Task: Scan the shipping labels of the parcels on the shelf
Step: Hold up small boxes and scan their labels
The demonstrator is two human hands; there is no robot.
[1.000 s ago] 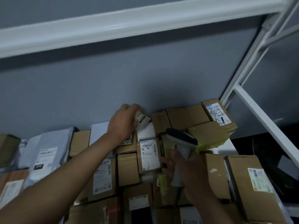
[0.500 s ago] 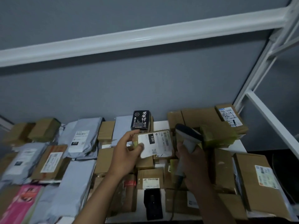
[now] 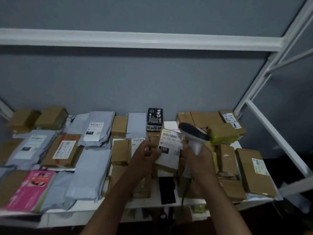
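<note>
My left hand [image 3: 146, 156] grips a small cardboard parcel [image 3: 169, 150] lifted above the pile, its white shipping label with a barcode and a black "15H" patch facing me. Just to its right, my right hand [image 3: 197, 157] grips the white handle of a barcode scanner [image 3: 194, 134]; the scanner's dark head sits level with the parcel's top right corner. Its cable hangs down below my wrist. Several brown boxes and grey mailer bags cover the white shelf [image 3: 88, 212].
A black box with white script [image 3: 155, 118] stands at the back against the grey wall. Grey mailers [image 3: 96, 128] and a pink packet [image 3: 29, 189] lie at left. Brown boxes [image 3: 252, 170] fill the right end beside the white upright frame [image 3: 271, 133]. A shelf beam [image 3: 135, 39] runs overhead.
My left hand picked a small parcel from the back of the pile, drew it toward me and turned its label up. The scanner stayed close on the right. My view shifted down and left.
</note>
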